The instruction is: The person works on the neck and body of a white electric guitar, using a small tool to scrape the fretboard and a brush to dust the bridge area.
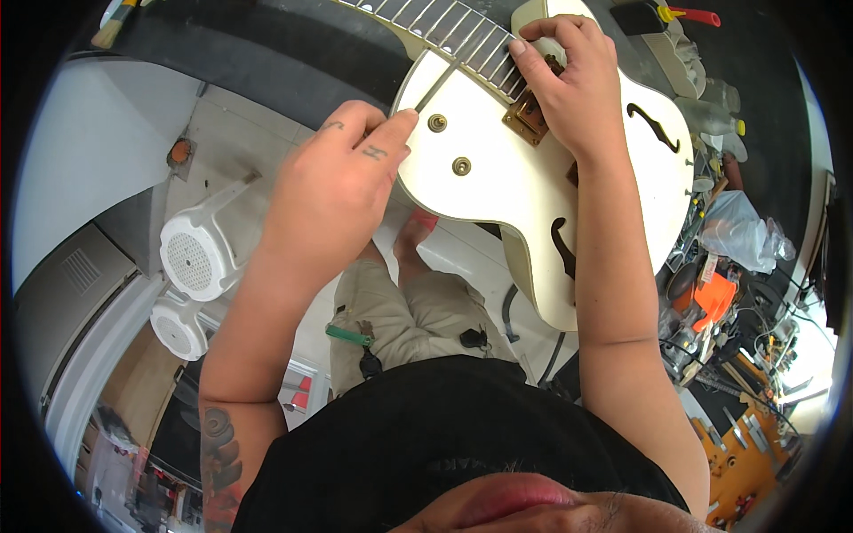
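A cream hollow-body guitar (pixel 471 195) with f-holes and brass-coloured hardware lies across the upper middle, its fretboard (pixel 458 35) running to the top edge. My left hand (pixel 342 186), at the guitar's left edge, is closed on a thin grey metal strip or rod (pixel 437 85) that slants up to the fretboard's side. My right hand (pixel 573 89) rests over the fretboard's body end beside the pickup (pixel 526 122), thumb and bent fingers apart on it, partly hiding the hardware beneath.
A dark worktop (pixel 222 53) runs behind, with a brush (pixel 111 27). Two white plastic stools (pixel 188 253) stand on the tiled floor at left. At right are bottles (pixel 715 124), a plastic bag (pixel 742 235), an orange container (pixel 711 302) and cluttered tools.
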`<state>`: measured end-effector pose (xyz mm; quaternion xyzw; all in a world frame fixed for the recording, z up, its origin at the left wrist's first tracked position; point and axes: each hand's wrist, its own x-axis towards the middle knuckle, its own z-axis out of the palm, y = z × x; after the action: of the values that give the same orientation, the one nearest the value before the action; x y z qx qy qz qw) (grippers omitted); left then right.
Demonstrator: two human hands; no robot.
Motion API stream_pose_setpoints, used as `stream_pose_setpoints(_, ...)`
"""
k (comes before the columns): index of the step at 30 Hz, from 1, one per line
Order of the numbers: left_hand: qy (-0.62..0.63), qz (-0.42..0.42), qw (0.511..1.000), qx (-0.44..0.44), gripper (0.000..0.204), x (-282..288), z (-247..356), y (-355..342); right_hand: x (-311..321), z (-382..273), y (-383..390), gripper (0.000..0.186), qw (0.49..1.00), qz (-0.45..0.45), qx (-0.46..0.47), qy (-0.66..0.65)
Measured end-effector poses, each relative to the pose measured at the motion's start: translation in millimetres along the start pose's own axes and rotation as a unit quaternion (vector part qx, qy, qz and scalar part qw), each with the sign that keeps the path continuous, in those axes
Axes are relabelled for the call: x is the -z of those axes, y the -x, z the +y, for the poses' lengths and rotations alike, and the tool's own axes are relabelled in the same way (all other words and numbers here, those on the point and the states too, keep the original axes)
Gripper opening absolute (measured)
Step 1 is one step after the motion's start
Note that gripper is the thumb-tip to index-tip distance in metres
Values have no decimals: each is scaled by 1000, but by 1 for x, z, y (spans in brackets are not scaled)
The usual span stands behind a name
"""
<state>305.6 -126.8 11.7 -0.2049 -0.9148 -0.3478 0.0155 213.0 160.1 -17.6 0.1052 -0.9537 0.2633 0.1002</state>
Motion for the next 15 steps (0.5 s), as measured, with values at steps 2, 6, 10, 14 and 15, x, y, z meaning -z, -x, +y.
stream_pose_setpoints(2,-7,6,1000,0,35,-2,3,3,-1,0,0,31,1000,-2,1,3)
stream_pose_setpoints(6,-26,-13,999,-14,37,-3,-1,3,-1,-1,0,32,1000,1,-3,3)
stream_pose_setpoints(10,-18,-9,1000,-23,38,-4,2,-14,-1,1,-1,31,1000,5,7,7)
stream_pose_setpoints(14,-25,-29,999,-13,33,-1,6,-10,-1,-1,0,30,1000,3,0,9)
stream_pose_setpoints(15,-24,-28,999,-15,33,-1,1,-5,-1,-5,1,30,1000,-2,-22,-10)
